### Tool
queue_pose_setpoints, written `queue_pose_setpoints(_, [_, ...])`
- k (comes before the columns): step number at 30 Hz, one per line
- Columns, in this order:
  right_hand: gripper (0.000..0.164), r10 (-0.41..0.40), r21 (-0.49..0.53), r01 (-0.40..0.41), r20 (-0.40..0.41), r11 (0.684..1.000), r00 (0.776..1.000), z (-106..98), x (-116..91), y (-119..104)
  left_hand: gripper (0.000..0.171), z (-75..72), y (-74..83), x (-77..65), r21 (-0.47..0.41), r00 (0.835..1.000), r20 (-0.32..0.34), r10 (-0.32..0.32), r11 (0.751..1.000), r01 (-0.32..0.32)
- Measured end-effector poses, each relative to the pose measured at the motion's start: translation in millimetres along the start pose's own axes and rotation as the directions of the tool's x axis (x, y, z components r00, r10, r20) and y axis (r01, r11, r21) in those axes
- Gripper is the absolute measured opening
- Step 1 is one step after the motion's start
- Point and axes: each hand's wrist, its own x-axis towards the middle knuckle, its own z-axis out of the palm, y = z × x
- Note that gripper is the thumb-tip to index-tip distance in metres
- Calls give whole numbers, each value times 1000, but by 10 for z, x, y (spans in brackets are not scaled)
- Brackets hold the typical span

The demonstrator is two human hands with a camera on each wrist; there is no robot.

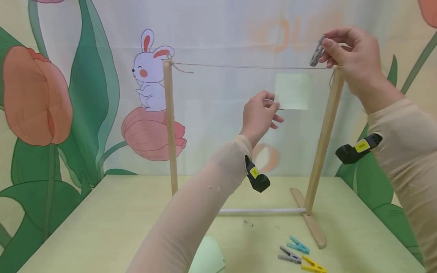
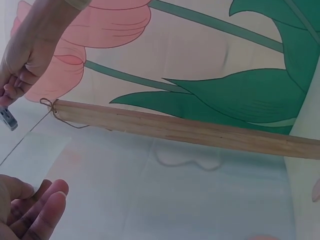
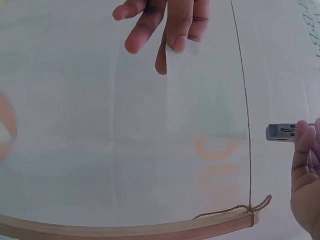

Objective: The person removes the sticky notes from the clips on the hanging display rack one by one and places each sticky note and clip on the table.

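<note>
My left hand [image 1: 260,115] pinches a pale green square of paper [image 1: 293,91] at its lower left corner, just under the string [image 1: 239,67]. Above the string's right end, my right hand [image 1: 358,57] grips a grey clothespin [image 1: 318,51] between thumb and fingers, its tip pointing down. In the right wrist view the clothespin [image 3: 281,132] sits beside the string, apart from it. The left wrist view shows the left hand [image 2: 35,210] below the string, with the paper faint against the backdrop.
Wooden posts [image 1: 322,144] hold the string, tied at each top, joined below by a white rod [image 1: 263,211]. On the table lie a blue clothespin [image 1: 298,245], a grey one [image 1: 290,256], a yellow one [image 1: 313,264] and more green paper [image 1: 208,256]. A printed cloth [image 1: 211,121] hangs behind.
</note>
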Motion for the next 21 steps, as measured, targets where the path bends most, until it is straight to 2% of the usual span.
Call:
queue_pose_setpoints(9, [18,14,-60,-15,-5,998,1000,52,-18,-18,17,-146,-49,-42,14,1000,9,22,1000,-22])
queue_pose_setpoints(21, [16,6,-45,-5,31,999,1000,109,-76,24,20,-269,-130,-135,58,999,35,25,998,-27])
